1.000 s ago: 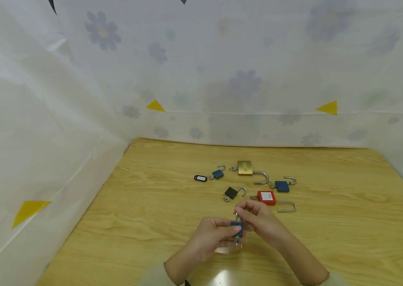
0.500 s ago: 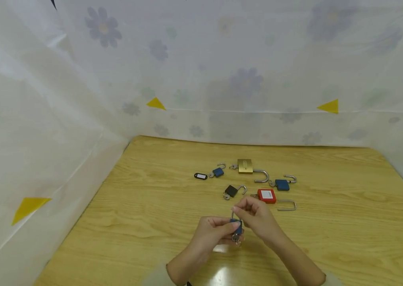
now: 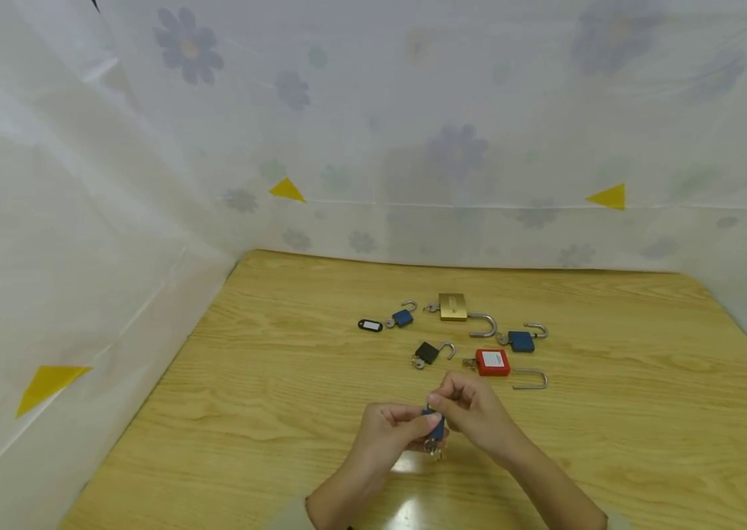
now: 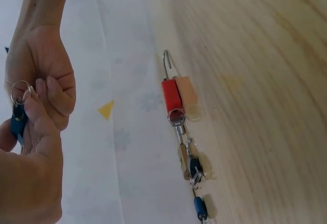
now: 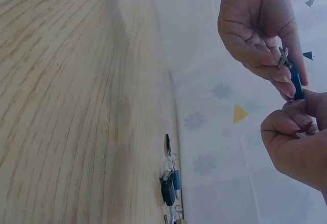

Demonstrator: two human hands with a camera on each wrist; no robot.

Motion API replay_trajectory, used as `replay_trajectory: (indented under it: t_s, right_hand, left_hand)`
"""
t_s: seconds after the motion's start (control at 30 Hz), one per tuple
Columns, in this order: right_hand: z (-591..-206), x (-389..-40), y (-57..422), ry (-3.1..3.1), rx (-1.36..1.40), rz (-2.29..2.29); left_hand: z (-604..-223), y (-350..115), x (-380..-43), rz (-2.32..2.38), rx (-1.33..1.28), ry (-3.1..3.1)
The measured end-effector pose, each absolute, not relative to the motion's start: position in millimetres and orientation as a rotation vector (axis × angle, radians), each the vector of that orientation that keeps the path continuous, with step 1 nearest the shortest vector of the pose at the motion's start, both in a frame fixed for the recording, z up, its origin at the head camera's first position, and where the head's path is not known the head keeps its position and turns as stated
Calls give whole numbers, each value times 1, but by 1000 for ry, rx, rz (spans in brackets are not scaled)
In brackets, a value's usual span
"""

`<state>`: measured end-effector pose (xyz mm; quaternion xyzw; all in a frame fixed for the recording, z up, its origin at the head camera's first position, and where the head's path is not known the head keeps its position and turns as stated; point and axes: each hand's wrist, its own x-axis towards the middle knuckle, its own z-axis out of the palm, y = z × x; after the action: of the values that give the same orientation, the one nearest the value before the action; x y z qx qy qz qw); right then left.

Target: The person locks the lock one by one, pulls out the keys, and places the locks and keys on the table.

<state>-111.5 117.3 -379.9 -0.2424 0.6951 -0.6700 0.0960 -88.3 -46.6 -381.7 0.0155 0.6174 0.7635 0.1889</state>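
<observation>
Your two hands meet above the near middle of a wood-grain worktop (image 3: 247,412), holding a blue padlock (image 3: 436,430) between them, off the surface. Your left hand (image 3: 383,438) grips its body, thumb pressed on the face and fingers curled behind; a ring with keys (image 3: 431,446) hangs from the lower end. Your right hand (image 3: 472,416) pinches the top end, thumb and curled forefinger closed on the shackle. These fingers cover most of the shackle, so you cannot tell whether it is seated in the body. Beyond your hands lie five more padlocks, all with shackles open and keys attached. Nearest is a red padlock (image 3: 493,362) with a white label, just past your right hand, its long shackle pointing right. To its left is a black padlock (image 3: 427,353). Farther back, from left to right, are a black key tag (image 3: 370,325) with a white insert, a small blue lock (image 3: 402,318) just beside it, a large brass padlock (image 3: 452,307) and another blue lock (image 3: 521,341) behind the red one. Pale flowered sheeting (image 3: 347,110) walls off the worktop's back and sides, with yellow triangles (image 3: 287,190) on it.
</observation>
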Motion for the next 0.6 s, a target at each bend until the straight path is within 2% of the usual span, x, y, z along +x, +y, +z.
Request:
replay_trajectory:
  t_s: [0.47,0.6]
  right_hand:
    - [-378,-113,111,2189,-569,-1967]
    - [-378,-112,107,2252,-360,-1962]
  left_hand:
    - [-383,-49,-92,2087,49,1781]
    - [-385,-50,-93,2115,-11,1776]
